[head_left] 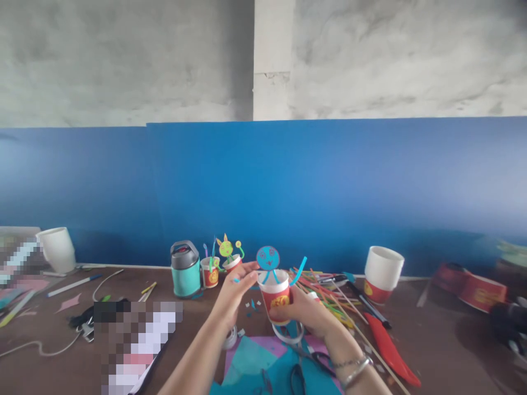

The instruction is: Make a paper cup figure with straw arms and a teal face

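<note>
A red and white paper cup (275,293) is gripped round its lower right side by my right hand (302,310). A blue round paper face (268,258) stands above its rim on blue strips, and a blue straw (299,271) sticks out at the cup's right. Left of the cup, my left hand (239,285) has its fingers pinched near the rim, with a small blue piece at them, probably a straw. Beneath the cup lie a roll of tape (288,333), blue paper (263,370) and black-handled scissors (297,378).
A teal flask (185,270) and decorated cups (211,272) stand behind on the left. At the right are stacked white cups (383,269), loose coloured sticks (329,299) and a red tool (391,348). A blue partition (247,186) runs behind the table.
</note>
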